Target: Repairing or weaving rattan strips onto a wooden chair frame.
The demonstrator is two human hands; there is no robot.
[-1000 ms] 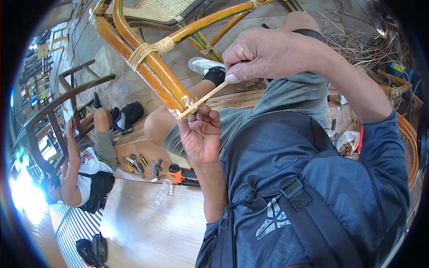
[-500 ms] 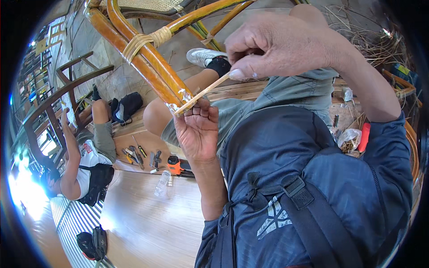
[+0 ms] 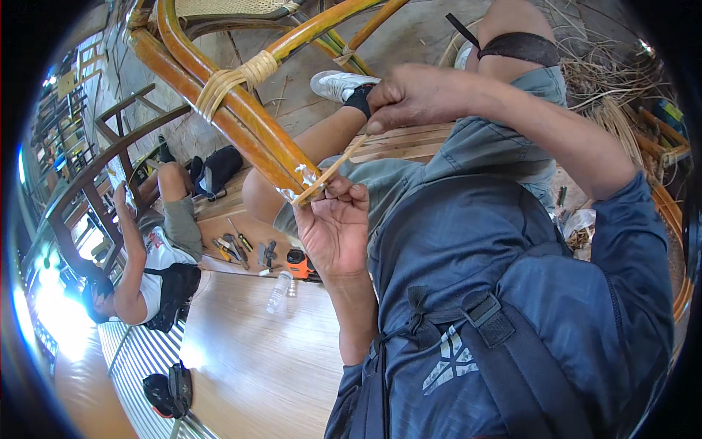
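A varnished orange-brown rattan furniture leg (image 3: 241, 126), made of two poles side by side, slants down toward me. White residue sticks to its lower end. My left hand (image 3: 336, 238) is closed at that end, palm up, with thumb and fingers pinching a pale flat rattan strip (image 3: 338, 165) against the poles. The strip runs up and right to my right hand (image 3: 413, 99), whose thumb and fingers are closed on its other end. Higher on the leg, a light rattan binding (image 3: 227, 86) wraps both poles and a joining crosspiece (image 3: 325, 31).
At left, another person (image 3: 157, 267) holds a dark wooden chair frame (image 3: 80, 172). Several hand tools (image 3: 232, 247), an orange-and-black tool (image 3: 300, 263) and a clear bottle (image 3: 279, 291) lie below my left arm. Loose rattan strands (image 3: 610, 69) pile at upper right. A dark cap (image 3: 168, 391) lies lower left.
My right hand has moved slightly up and away, and its forearm now lies lower across my knee. My left hand still holds the strip at the leg's end. The view has shifted slightly.
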